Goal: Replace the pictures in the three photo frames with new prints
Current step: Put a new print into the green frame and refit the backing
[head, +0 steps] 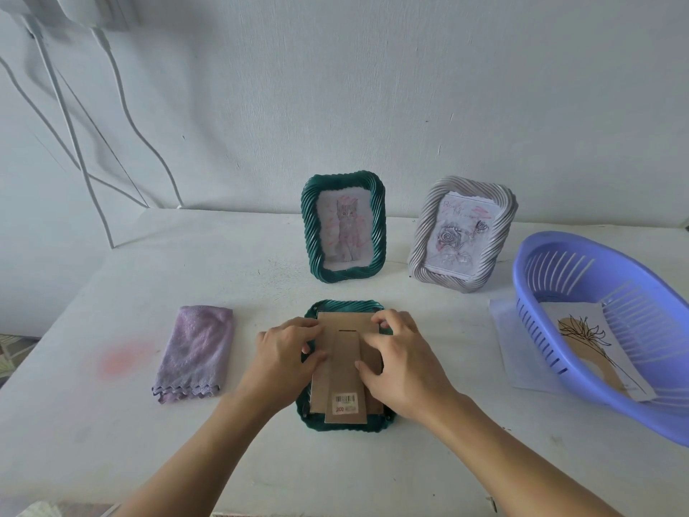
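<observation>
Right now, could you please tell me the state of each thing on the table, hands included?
Front green frame: face down, backing on top, stand folded flat.
Back green frame: upright, holds a cat picture.
Silver frame: upright, holds a rose picture.
Cloth: folded, lying flat.
Basket: tilted, holds a flower print.
Left hand: bent fingers on the backing's left edge.
Right hand: bent fingers on the backing's right side.
</observation>
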Tool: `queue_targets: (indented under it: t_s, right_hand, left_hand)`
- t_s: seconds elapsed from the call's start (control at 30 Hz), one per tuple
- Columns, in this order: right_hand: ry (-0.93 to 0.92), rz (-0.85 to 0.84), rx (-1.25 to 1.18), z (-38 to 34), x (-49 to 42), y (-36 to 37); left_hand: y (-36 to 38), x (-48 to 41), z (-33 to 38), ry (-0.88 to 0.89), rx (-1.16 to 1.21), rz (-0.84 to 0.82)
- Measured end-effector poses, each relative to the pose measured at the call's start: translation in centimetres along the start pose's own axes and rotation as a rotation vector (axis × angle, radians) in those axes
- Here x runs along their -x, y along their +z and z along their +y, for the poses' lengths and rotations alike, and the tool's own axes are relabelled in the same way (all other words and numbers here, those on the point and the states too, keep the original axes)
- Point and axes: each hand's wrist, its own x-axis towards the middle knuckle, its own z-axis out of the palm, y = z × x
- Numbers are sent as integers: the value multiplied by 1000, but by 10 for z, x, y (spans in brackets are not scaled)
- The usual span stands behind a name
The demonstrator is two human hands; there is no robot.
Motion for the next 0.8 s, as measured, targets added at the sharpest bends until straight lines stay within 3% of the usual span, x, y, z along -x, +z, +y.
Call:
queue_targets:
  t_s: [0.27, 0.8]
  right_hand:
    - [9, -77, -82, 16, -1, 4]
    - [13, -22, -174, 26, 2, 11]
  left_hand:
    - [2, 4, -7, 44, -82, 34]
    - [4, 10, -10, 123, -301, 33]
